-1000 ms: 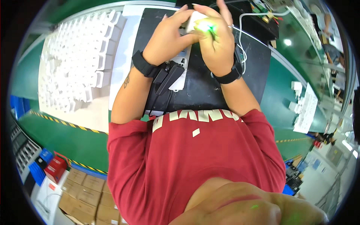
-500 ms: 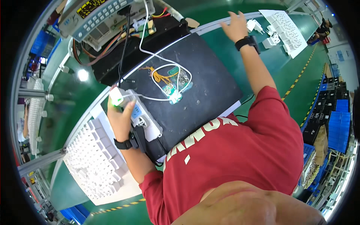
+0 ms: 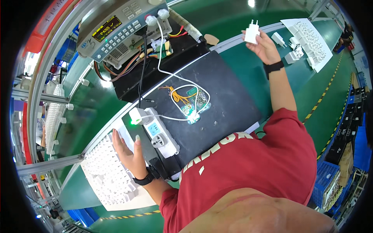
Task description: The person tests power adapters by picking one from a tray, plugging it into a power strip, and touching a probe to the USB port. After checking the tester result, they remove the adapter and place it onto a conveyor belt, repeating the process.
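My right hand (image 3: pixel 267 49) is at the far right, holding up a white plug-in charger (image 3: pixel 252 32) by its body, its two pins pointing away from me. My left hand (image 3: pixel 130 156) is open, with fingers spread, beside the white power strip (image 3: pixel 169 147), and touches nothing that I can see. Another white charger (image 3: pixel 138 115) sits in the strip's far end with a green glow at its side. From it a white cable (image 3: pixel 171 118) runs to a small lit circuit board (image 3: pixel 190 114) on the black mat (image 3: pixel 229 93).
Behind the mat stands a grey test instrument (image 3: pixel 120 33) with a lit display. At left lies a white tray (image 3: pixel 145 200) of many white chargers; a similar white sheet (image 3: pixel 325 64) with small parts is at far right. Loose chargers (image 3: pixel 294 56) lie near my right hand.
My left hand has let go of the charger in the power strip and drawn back towards me. My right hand, empty before, now holds a charger. The head view has shifted slightly.
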{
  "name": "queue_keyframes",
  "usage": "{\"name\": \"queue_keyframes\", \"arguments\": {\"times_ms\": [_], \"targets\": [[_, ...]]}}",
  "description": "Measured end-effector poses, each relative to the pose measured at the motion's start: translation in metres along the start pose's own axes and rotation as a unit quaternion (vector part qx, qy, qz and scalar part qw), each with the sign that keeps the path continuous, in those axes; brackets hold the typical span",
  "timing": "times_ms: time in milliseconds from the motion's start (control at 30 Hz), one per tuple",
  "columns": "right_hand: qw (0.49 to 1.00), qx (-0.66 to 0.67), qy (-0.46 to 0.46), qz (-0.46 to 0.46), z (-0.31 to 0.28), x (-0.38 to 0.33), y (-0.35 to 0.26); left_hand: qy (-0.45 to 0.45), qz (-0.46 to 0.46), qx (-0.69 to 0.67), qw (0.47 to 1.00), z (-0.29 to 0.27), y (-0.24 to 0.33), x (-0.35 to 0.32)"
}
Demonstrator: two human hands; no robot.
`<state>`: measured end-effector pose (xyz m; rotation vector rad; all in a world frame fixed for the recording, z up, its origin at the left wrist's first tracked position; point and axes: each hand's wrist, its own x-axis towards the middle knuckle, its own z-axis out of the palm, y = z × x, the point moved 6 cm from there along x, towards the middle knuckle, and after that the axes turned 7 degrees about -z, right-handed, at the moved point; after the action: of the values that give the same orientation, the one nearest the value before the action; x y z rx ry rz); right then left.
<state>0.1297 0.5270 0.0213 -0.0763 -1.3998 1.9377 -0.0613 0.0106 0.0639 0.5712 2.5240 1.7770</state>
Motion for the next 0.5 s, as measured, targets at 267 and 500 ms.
{"name": "queue_keyframes", "arguments": {"times_ms": [267,500], "targets": [[0.898,0.288,-0.306,0.128,0.212,-0.046,0.004,0.014,0.124,-0.063,0.99,0.018,0.034,-0.031],[0.906,-0.186,-0.374,0.064,0.304,-0.07,0.03,0.024,0.219,0.059,0.974,0.013,0.055,-0.062]]}}
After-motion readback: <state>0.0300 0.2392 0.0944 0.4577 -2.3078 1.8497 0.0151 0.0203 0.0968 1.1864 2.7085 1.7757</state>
